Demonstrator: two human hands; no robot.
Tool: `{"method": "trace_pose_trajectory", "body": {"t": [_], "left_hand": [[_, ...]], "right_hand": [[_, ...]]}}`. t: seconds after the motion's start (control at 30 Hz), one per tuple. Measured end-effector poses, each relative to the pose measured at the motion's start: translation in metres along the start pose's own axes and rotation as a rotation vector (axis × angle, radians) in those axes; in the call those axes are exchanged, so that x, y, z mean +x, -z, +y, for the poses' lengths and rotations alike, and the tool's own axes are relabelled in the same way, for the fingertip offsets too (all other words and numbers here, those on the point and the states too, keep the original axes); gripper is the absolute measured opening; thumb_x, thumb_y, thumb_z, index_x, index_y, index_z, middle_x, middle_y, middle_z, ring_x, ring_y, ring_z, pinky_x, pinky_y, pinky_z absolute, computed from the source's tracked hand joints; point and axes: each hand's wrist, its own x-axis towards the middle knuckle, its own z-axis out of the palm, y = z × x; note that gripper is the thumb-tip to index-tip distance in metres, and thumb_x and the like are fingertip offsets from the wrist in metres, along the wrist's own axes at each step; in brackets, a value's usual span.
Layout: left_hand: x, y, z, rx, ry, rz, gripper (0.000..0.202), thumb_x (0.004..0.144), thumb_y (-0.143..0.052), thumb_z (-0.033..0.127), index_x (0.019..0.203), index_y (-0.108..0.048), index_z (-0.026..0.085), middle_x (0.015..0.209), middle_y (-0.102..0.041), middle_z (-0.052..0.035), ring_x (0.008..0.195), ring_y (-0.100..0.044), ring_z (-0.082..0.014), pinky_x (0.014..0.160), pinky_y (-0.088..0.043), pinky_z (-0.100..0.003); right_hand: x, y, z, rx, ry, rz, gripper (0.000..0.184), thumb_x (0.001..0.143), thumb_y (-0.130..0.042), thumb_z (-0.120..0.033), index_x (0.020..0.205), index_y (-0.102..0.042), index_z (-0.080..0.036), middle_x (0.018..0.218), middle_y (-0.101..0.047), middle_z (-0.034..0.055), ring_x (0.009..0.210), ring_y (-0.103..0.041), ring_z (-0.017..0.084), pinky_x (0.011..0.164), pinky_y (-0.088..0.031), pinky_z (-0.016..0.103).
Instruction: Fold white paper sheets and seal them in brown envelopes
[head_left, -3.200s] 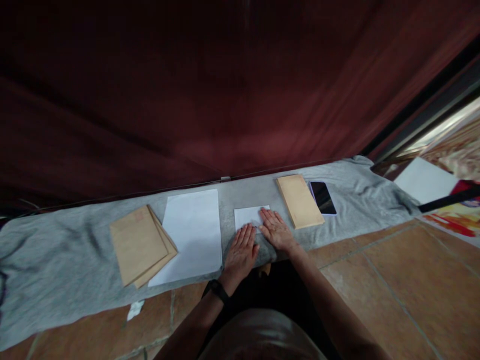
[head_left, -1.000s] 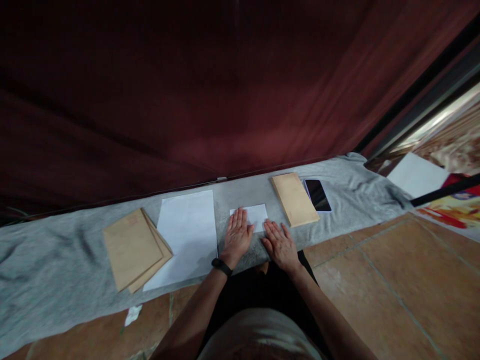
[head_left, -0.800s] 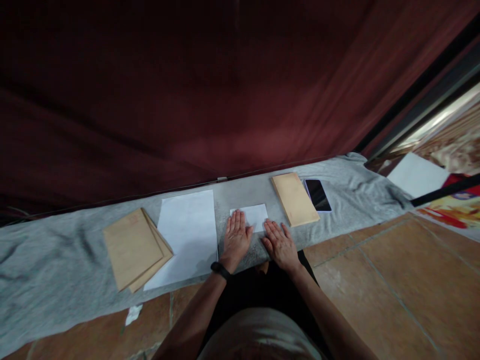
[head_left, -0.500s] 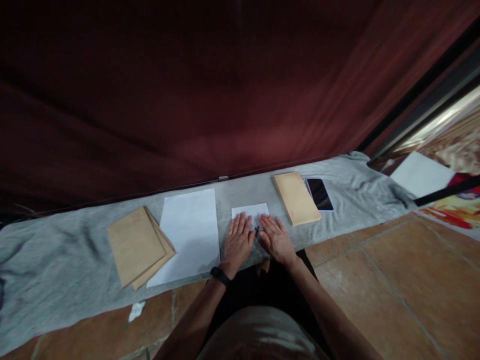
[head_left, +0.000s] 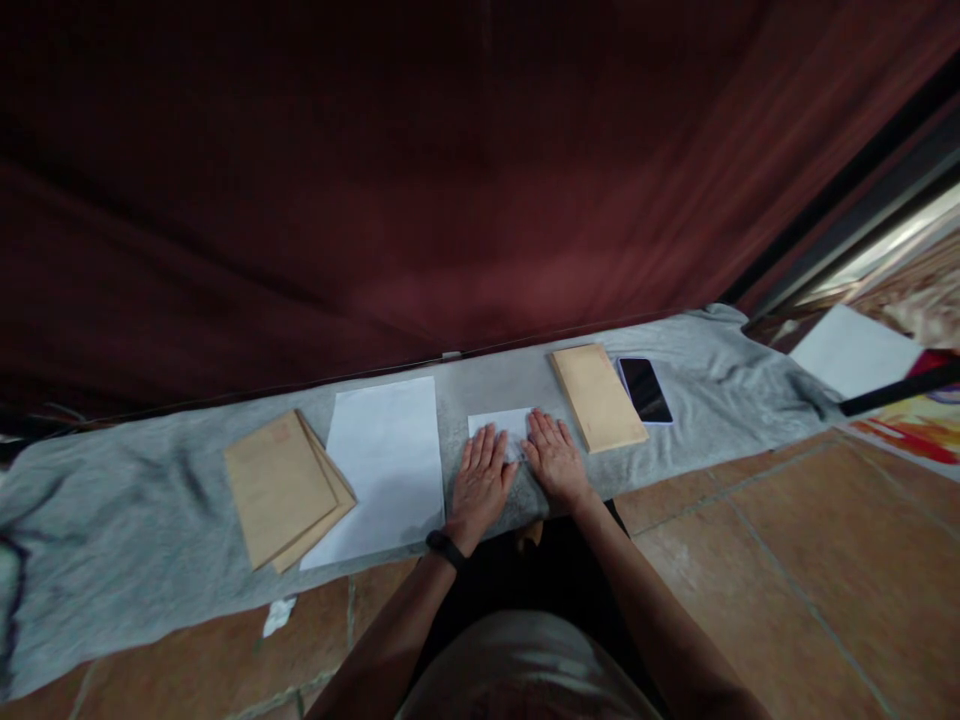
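Dark red fabric [head_left: 480,200] hangs behind the grey-draped worktop [head_left: 150,520]. Taking the small white paper [head_left: 504,420] as my clock centre, I see loose brown envelopes [head_left: 281,490] out towards nine, overlapping a large white sheet [head_left: 386,455] nearer in. Towards seven, the left hand [head_left: 480,492] lies flat, fingers nearly together, tips on the small white paper. Towards four, the right hand [head_left: 559,467] covers its right edge, fingers flat and slightly parted. Near three sit a brown envelope stack [head_left: 600,397] and, just beside it, a phone [head_left: 646,390].

Dim light overall: the red drape [head_left: 480,230] fades almost to black above, faint shadow greys the large white sheet [head_left: 386,470], fine detail looks soft.
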Motion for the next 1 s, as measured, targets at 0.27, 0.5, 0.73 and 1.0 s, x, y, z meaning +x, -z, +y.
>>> {"method": "trace_pose_trajectory", "body": {"t": [0.27, 0.5, 0.73, 1.0], "left_hand": [[-0.001, 0.001, 0.001, -0.006, 0.003, 0.013, 0.058, 0.102, -0.036, 0.039, 0.154, -0.034, 0.014, 0.163, -0.029, -0.0129, 0.152, -0.023, -0.0263, 0.123, -0.024, -0.050], [-0.001, -0.002, 0.000, -0.013, -0.006, 0.018, 0.059, 0.103, -0.036, 0.039, 0.156, -0.030, 0.014, 0.162, -0.029, -0.0132, 0.152, -0.023, -0.0262, 0.123, -0.024, -0.051], [-0.001, 0.000, 0.001, 0.007, -0.003, 0.016, 0.059, 0.102, -0.038, 0.039, 0.155, -0.032, 0.014, 0.163, -0.027, -0.0123, 0.152, -0.021, -0.0264, 0.124, -0.023, -0.049], [-0.001, 0.003, 0.002, 0.009, 0.010, 0.001, 0.058, 0.102, -0.038, 0.041, 0.153, -0.035, 0.013, 0.163, -0.029, -0.0130, 0.152, -0.023, -0.0268, 0.123, -0.023, -0.048]], "right_hand": [[-0.001, 0.009, 0.002, 0.019, -0.005, -0.010, 0.056, 0.106, -0.031, -0.041, 0.157, -0.030, -0.017, 0.157, -0.040, 0.0118, 0.147, -0.035, 0.025, 0.122, -0.026, 0.052], [-0.038, 0.034, -0.003, 0.136, 0.237, -0.194, 0.049, 0.106, -0.035, -0.038, 0.151, -0.042, -0.021, 0.154, -0.046, 0.0064, 0.143, -0.043, 0.021, 0.122, -0.031, 0.046], [-0.038, 0.040, -0.001, 0.096, 0.205, -0.203, 0.051, 0.106, -0.035, -0.037, 0.153, -0.038, -0.018, 0.156, -0.042, 0.0086, 0.144, -0.041, 0.023, 0.122, -0.030, 0.047], [-0.011, 0.021, 0.010, 0.006, 0.157, -0.155, 0.055, 0.106, -0.036, -0.040, 0.155, -0.034, -0.017, 0.159, -0.037, 0.0097, 0.147, -0.036, 0.025, 0.123, -0.025, 0.047]]}}
